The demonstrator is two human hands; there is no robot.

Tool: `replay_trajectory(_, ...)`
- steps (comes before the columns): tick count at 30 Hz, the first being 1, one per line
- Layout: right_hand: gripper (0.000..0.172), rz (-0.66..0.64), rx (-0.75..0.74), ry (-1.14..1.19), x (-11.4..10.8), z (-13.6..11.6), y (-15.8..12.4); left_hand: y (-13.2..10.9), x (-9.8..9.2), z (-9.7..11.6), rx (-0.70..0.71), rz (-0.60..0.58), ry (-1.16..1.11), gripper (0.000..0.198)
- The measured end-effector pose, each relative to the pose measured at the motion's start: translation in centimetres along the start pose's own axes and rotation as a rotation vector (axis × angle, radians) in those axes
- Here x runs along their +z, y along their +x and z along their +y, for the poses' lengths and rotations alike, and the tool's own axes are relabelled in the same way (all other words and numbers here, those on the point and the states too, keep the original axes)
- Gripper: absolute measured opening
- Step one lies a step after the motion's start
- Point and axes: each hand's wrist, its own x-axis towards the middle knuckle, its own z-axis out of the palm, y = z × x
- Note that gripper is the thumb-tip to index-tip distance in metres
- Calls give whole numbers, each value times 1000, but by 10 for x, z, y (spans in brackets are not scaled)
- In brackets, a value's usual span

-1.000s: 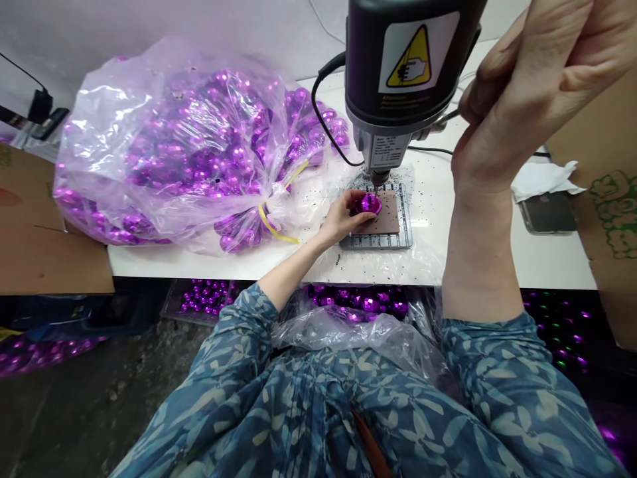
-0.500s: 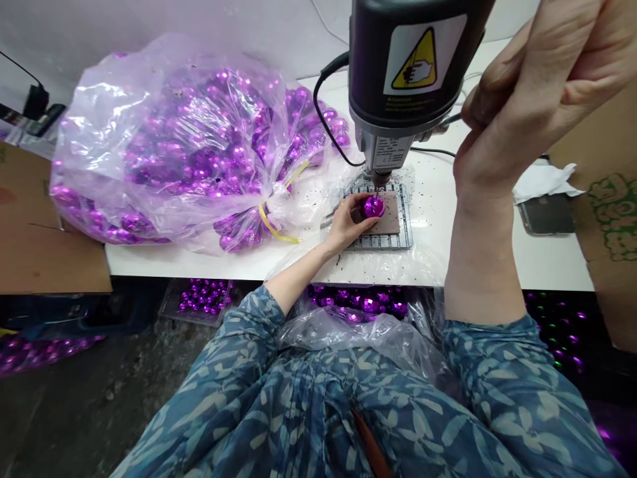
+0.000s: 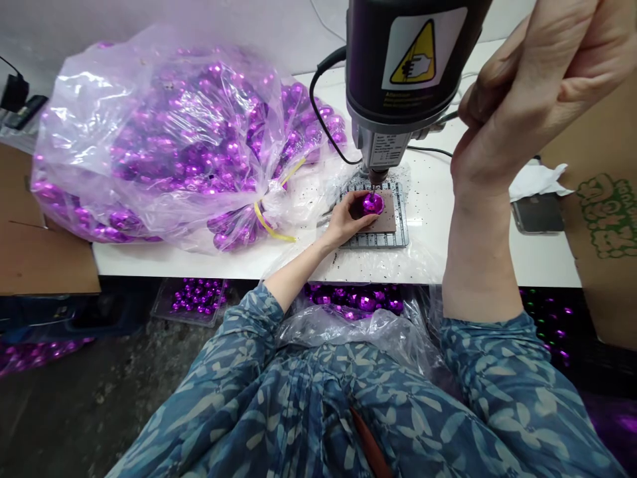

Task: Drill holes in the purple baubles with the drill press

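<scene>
Thumb and fingers of my left hand (image 3: pixel 344 219) close round a shiny purple faceted ball (image 3: pixel 373 204), held on a brown board (image 3: pixel 387 222). The board lies on the slotted metal base (image 3: pixel 402 240) of a drill press (image 3: pixel 408 66). Straight above the ball, the thin drill bit (image 3: pixel 374 188) under the chuck (image 3: pixel 378 176) reaches down to its top. At the upper right my right hand (image 3: pixel 527 99) is curled shut beside the motor housing, at the end of a dark lever (image 3: pixel 448 118); the grip itself is hidden by the fingers.
A big clear bag (image 3: pixel 169 146) of purple balls, tied with yellow, fills the table's left. Dark shavings surround the base. A phone (image 3: pixel 538 214) with white tissue (image 3: pixel 536 180) lies right, near a cardboard box (image 3: pixel 607 265). A tray (image 3: pixel 192 312) of purple balls sits below the table edge.
The whole view has shifted slightly, so things sit a little farther left. Both hands keep their grips, and the ball stays under the drill bit.
</scene>
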Motion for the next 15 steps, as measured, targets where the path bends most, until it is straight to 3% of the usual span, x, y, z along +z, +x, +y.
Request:
replay_trajectory(10, 68, 65, -47, -59, -10, -15, -36, 0, -2, 1, 0, -21, 11, 64)
replay_trajectory(15, 77, 133, -118, -43, -13, -5, -47, -1, -3, 1, -8, -30, 4, 67)
